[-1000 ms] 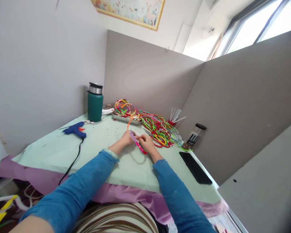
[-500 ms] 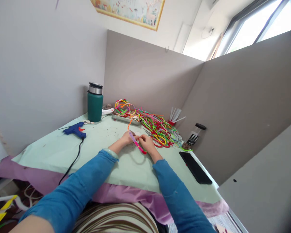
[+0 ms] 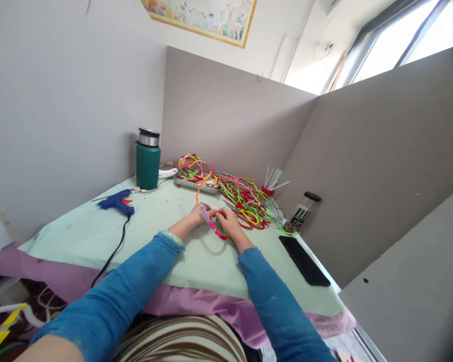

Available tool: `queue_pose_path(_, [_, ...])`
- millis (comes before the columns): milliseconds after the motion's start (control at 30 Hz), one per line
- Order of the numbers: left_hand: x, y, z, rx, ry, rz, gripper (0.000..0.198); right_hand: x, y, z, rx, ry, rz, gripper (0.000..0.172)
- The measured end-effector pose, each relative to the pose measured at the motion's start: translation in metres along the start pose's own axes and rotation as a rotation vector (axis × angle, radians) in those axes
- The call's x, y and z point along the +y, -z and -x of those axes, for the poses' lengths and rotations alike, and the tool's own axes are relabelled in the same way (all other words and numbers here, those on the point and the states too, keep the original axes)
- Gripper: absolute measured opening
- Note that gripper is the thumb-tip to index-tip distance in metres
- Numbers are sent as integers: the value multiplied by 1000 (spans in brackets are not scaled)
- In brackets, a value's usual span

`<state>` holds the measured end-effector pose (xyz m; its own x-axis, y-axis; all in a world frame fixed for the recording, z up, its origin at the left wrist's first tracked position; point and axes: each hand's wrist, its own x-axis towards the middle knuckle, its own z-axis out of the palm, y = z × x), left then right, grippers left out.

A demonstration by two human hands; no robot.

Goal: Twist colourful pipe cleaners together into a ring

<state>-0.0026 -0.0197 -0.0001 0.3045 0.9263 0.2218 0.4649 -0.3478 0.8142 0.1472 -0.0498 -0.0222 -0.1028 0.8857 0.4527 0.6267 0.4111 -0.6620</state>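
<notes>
Over the middle of the table my left hand (image 3: 197,215) is closed around a fuzzy pipe cleaner strand (image 3: 214,227), coloured purple, pink and red. An orange end (image 3: 198,192) of it sticks up beyond the fingers. Close beside it, my right hand (image 3: 228,221) pinches with thumb and fingers at the same strand. The strand curves down between the hands toward the right wrist. Exactly how the fingertips meet on it is too small to make out. Just behind the right hand lie the scissors (image 3: 229,205), partly under a heap of colourful pipe cleaners (image 3: 245,196).
A metal tray (image 3: 181,182) of craft pieces stands at the back. To the left are a green flask (image 3: 148,163) and a blue glue gun (image 3: 117,202) with its cord. On the right lie a black phone (image 3: 304,261) and a lidded clear bottle (image 3: 303,213). Grey partitions surround the table.
The strand has shifted slightly in my fingers. Its orange end leans a little further left and lower, and its lower part bends more. Both hands stay almost in place.
</notes>
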Motion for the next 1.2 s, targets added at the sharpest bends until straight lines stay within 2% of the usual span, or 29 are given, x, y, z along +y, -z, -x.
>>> queue_pose_path(100, [-3,-1,-5,-19,12,31,36,-2,0,1,-5,4,-30,23])
queue_pose_path(433, [-6,-3,-9,30,-17,29,38,-2,3,1,44,41,-29,26])
queue_pose_path(600, [-4,0,-10,-18,-9,66,35,-8,4,3,49,68,-60,26])
queue_pose_path(767, [1,3,-7,-17,-35,-22,38,-9,5,2,50,90,-68,22])
queue_pose_path(1000, [0,2,-4,-30,18,47,43,-3,3,0,78,80,-45,20])
queue_pose_path(1200, [-2,2,-2,-11,-35,80,44,1,1,-3,170,71,-54,19])
